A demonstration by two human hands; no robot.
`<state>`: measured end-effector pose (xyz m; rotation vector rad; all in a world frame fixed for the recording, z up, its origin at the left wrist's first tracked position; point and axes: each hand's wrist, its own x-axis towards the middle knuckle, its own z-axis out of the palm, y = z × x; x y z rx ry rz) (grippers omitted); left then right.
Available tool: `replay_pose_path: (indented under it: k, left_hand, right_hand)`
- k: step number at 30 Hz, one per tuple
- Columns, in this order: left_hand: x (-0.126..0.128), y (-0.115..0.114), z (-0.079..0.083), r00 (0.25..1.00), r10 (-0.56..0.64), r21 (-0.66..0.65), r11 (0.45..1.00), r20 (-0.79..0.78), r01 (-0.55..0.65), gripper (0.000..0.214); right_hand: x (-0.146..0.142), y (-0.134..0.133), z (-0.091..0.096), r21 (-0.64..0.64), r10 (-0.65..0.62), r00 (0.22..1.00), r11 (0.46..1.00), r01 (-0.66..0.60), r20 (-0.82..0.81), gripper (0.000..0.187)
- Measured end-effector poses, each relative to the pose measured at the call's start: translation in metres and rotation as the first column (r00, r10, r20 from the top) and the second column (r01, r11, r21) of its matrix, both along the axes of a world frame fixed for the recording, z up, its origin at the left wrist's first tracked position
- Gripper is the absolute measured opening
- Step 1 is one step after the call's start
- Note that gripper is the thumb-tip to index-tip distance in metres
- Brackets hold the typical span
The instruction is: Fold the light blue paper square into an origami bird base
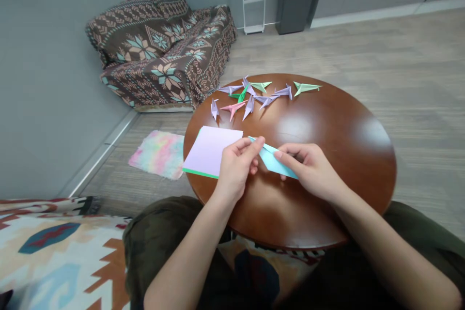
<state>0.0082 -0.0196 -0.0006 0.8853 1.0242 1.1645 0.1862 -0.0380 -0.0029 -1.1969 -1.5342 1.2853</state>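
Observation:
Between my hands, above the round wooden table (348, 155), is a folded light-blue origami paper (272, 159), narrow and pointed at its left end. My left hand (240, 160) pinches that pointed end between thumb and fingers. Closed on the wider right part is my right hand (307, 164), its thumb lying on top of the paper and its fingers partly hidden beneath. A stack of square paper (212, 147), lilac on top with a green edge showing below, lies just left of and partly behind my left hand.
Several folded paper cranes, among them a pink one (233, 108), a dark green one (240, 95) and a pale green one (305, 88), sit along the table's far side. Beyond stands a sofa (163, 53) under a patterned cover. A fluffy pastel mat (158, 152) lies on the floor at left.

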Motion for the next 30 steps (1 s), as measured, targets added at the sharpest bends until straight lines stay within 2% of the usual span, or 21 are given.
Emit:
replay_pose_path:
  k: [3,14,21,27,30]
  left_hand:
    - [0.004,-0.003,-0.004,0.999,-0.05,-0.009,0.999,-0.013,0.05,0.044]
    - [0.0,0.002,-0.009,0.999,-0.024,0.105,0.994,-0.042,0.028,0.035]
    - [-0.004,0.006,-0.003,0.999,0.045,0.063,0.997,0.025,-0.047,0.024]
    - [-0.01,0.011,0.0,0.991,0.114,0.096,0.988,0.076,-0.121,0.023]
    - [-0.008,0.008,0.0,0.997,0.054,0.053,0.997,0.048,-0.057,0.03]
  right_hand:
    - [0.0,0.0,0.0,0.027,0.007,1.0,1.0,-0.007,0.019,0.036]
    - [0.002,-0.001,0.0,0.012,0.053,0.999,0.999,-0.053,0.004,0.033]
    - [0.002,-0.002,0.0,0.02,0.032,0.998,0.999,-0.033,0.045,0.035]
    - [0.001,-0.001,0.001,0.013,0.033,0.999,0.999,-0.034,0.033,0.03]
    - [0.0,-0.002,0.0,0.013,0.015,0.999,1.0,-0.015,0.028,0.031]
